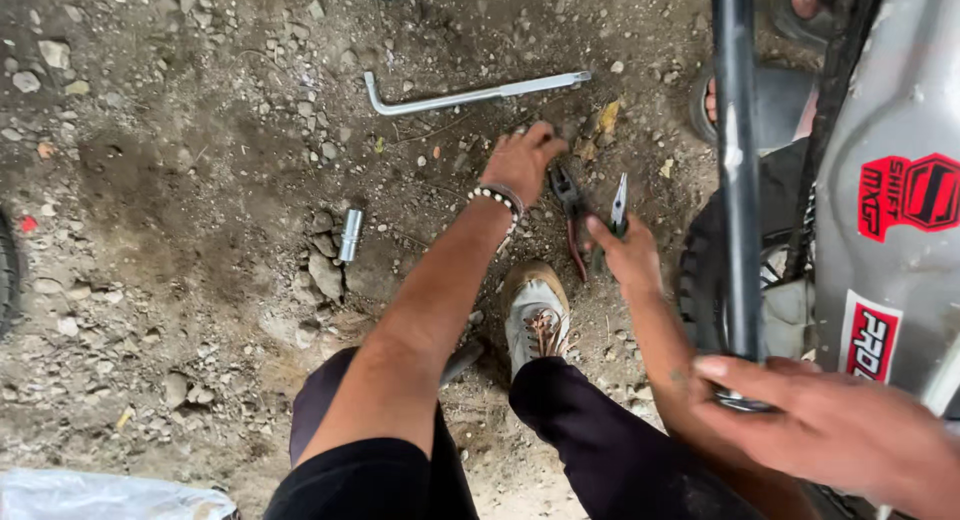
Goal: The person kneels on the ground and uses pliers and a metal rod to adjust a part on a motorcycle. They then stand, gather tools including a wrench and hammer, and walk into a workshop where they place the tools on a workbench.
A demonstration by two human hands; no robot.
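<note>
1. Left hand [522,162]: arm stretched fwd and down, palm to the ground [180,230], fingers spread and curled onto the dirt; nothing is gripped. A beaded bracelet [497,199] is worn at the wrist.
2. Right hand [628,252]: closed round the handles of a pair of pliers [585,215], red-handled, jaws parted and pointing away from the body. The pliers are held just above the dirt, just right of the left hand, beside a dark tyre [700,280].
3. L-shaped wrench [470,95]: lies flat on the ground beyond the left fingertips, near but apart. A small metal socket [350,236] lies among stones, well left of the left wrist.
4. A second person's hand [830,425] is wrapped round the base of a black tube [737,170] of a motorcycle, next to its grey panel [890,180].
5. Shoe [536,315] planted between the two forearms.
6. Risk (judged): open plier tips sit close to the left fingers, so a pinch or jab is possible if the hands cross. Loose gravel could let the socket be buried or kicked away. If the tube is let slip by the other person, the right forearm, directly beneath, could be struck.
</note>
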